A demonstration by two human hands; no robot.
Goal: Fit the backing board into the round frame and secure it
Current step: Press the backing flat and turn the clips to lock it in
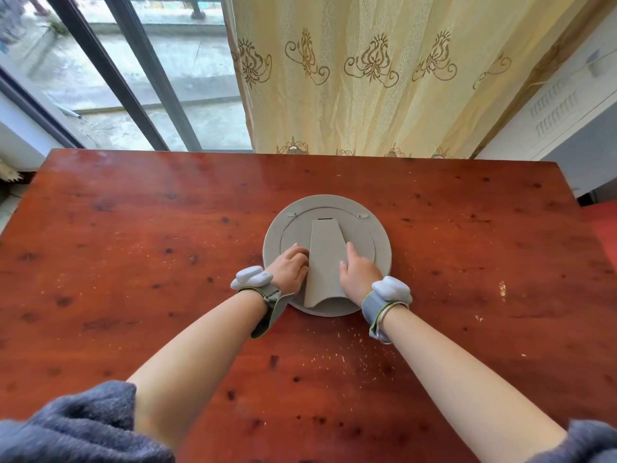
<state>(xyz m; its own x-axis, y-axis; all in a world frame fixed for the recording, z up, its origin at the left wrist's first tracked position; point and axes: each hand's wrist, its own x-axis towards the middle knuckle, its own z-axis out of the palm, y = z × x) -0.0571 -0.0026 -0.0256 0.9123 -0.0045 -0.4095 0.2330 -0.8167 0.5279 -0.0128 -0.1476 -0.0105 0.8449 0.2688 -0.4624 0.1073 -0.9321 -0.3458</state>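
The round frame (pixel 327 208) lies face down on the red-brown wooden table (pixel 133 228), about midway across it and toward the far edge; use it as your reference. The grey backing board (pixel 359 235) sits inside the frame's ring, and its outline is visible as a seam just inside the rim. The tapered easel stand (pixel 325 262) runs down the centre of the board, and its near end is raised off the frame's near rim. Two small turn clips (pixel 362 216) sit on the ring at the frame's far side, one to each side of the stand.

Your left hand (pixel 290 265) rests on the board just left of the stand, fingers curled and clenched, knuckles touching the stand's edge. Whether it grips anything cannot be determined. Your right hand (pixel 359 270) lies flat on the board just right of the stand, fingers extended and released, grasping nothing. Each wrist carries a grey strap with a white module.
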